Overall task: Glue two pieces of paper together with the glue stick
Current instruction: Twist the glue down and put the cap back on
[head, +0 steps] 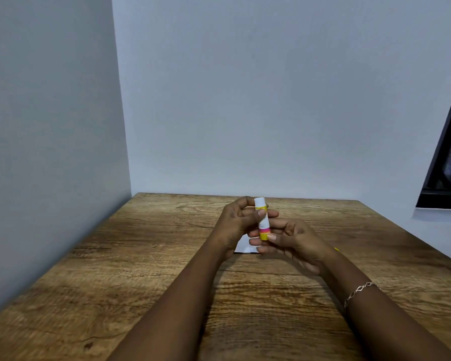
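While glue stick is held upright above tabletop, left hand fingers closed near cap, right hand fingers closed on base. Light, rigid, smooth tube judged; paper partly hidden beneath, 2 pieces unconfirmed.

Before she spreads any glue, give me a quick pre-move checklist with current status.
1. Glue stick held in both hands, upright: ok.
2. Left hand grip on the upper part, right hand on the yellow base: ok.
3. Cap off, glue exposed: cannot tell.
4. Paper on the table, below the hands: ok, mostly hidden.
5. Two separate sheets present: cannot tell.
6. Bracelet clear of the stick: ok.
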Tool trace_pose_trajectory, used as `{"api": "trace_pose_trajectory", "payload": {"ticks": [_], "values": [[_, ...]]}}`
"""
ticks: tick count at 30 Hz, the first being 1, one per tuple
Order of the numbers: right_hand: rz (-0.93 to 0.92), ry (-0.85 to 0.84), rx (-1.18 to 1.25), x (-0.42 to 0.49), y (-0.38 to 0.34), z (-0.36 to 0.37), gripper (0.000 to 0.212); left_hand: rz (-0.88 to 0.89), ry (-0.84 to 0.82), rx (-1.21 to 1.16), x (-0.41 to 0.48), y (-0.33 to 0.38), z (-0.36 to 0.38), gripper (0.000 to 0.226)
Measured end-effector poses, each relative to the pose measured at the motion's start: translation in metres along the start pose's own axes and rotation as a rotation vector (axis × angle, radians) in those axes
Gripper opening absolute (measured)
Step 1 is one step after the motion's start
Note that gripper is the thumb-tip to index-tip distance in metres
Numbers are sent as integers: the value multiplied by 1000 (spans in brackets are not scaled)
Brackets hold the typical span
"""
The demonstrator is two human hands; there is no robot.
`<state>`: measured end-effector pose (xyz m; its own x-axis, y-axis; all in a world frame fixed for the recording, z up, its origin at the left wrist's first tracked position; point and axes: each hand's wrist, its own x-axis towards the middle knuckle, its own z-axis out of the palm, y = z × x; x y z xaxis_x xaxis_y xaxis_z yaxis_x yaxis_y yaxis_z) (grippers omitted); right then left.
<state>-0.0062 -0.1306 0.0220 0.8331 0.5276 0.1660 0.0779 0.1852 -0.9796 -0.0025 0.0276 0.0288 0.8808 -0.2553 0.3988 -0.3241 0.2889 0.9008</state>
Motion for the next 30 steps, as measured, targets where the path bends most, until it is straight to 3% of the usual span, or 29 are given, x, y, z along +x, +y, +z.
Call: {"api": "trace_pose_trajectory", "payload": {"ticks": [3,9,14,21,30], "values": [[5,0,15,0,-1,0,25,-3,7,4,-1,0,2,7],[-83,139,-230,0,4,7,23,19,110,63,-3,-1,15,32],[-133,202,-349,4,4,12,25,27,166,86,-2,-1,19,28],[-57,50,-62,-1,-1,-2,25,-2,13,28,-3,7,11,12],[-123,128,-252,0,-1,2,19,-3,74,2,-6,9,20,24]]}}
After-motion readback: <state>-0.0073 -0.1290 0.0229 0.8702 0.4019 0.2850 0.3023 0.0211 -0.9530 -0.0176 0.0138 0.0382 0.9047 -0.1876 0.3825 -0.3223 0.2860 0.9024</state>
